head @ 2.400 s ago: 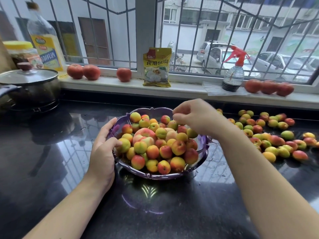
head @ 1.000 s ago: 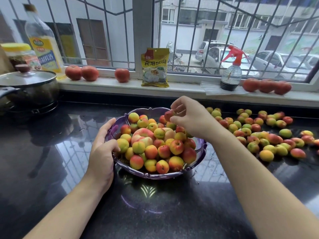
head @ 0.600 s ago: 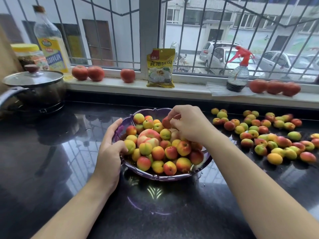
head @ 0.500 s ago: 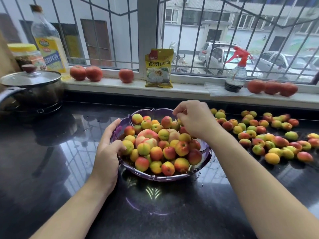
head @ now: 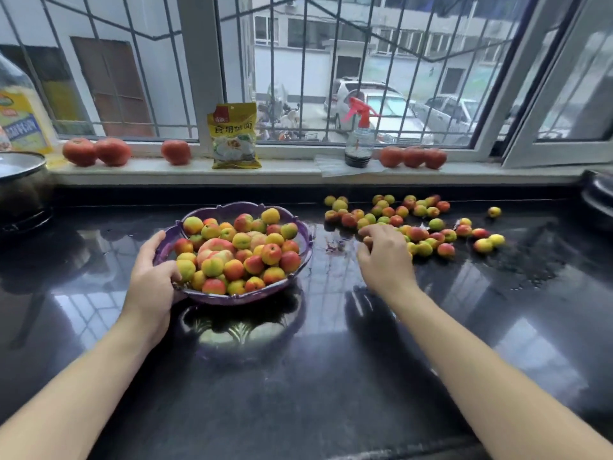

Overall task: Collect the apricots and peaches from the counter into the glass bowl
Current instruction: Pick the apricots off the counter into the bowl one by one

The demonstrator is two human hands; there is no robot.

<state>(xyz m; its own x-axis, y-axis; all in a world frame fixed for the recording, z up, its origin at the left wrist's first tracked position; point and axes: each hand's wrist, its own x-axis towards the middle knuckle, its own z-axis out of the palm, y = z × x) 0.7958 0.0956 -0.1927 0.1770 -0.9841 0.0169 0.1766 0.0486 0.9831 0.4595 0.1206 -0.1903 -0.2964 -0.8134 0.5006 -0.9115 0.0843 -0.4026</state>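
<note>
The purple-tinted glass bowl (head: 232, 207) stands on the black counter, heaped with apricots and a few larger peaches (head: 217, 249). My left hand (head: 149, 280) grips the bowl's near-left rim, thumb over the edge. To the right, several loose apricots (head: 419, 210) lie scattered on the counter. My right hand (head: 384, 257) rests palm down on the near-left edge of that pile, fingers curled over the fruit. The palm hides whether any apricot is in its grasp. One stray apricot (head: 494, 212) lies apart at the far right.
Tomatoes (head: 96, 151) sit on the windowsill, with more tomatoes (head: 413, 157) to the right. Between them stand a yellow packet (head: 235, 136) and a spray bottle (head: 359, 141). A lidded pot (head: 20, 184) and an oil bottle (head: 20, 121) stand far left, a dark pan (head: 597, 197) far right.
My right hand has left the bowl and moved right onto the loose pile. My left hand still holds the rim. The view has shifted right.
</note>
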